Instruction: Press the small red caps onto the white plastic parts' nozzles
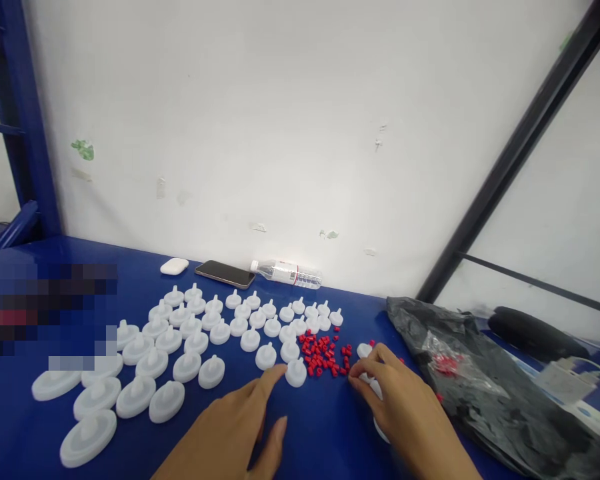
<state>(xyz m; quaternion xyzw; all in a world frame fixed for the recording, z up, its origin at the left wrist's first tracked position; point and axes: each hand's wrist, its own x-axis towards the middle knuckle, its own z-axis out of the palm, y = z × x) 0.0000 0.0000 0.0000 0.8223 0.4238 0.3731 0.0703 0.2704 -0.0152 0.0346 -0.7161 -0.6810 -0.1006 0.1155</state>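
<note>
Several white round plastic discs with stems [180, 340] lie in rows on the blue table [330, 427]. A pile of small red caps [324, 355] sits to their right. My left hand [235, 427] rests open on the table, its index fingertip touching one white disc [296, 373]. My right hand [400, 403] lies just right of the red pile, fingers curled around a white disc [375, 387] with fingertips at the pile's edge. Another white disc [364, 349] lies beyond that hand.
A black plastic bag [480, 393] holding a clear packet of red caps [445, 363] lies at the right. A phone [225, 273], a white earbud case [174, 266] and a lying water bottle [287, 273] sit along the white wall. A white charger [563, 383] is at far right.
</note>
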